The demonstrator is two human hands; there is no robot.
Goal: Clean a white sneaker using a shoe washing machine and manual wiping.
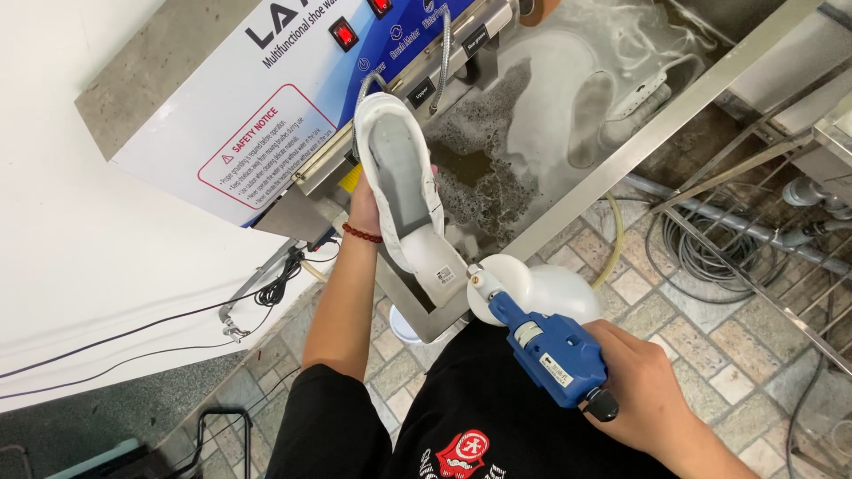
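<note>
Left hand grip clamped around white sneaker, sole up over the soapy sink. Right hand wrapped on blue power brush, head just beside the heel. Sole looks mostly clean; heel not yet done, I'd judge.

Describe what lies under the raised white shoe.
Under the shoe sits the foamy steel basin and the left hand gripping it. The shoe covers the fingers and the basin's near edge.

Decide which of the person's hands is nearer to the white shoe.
Left. The left hand grips the white shoe from behind, holding it sole-up over the sink. The right hand is lower, apart from it, holding the blue power tool.
</note>
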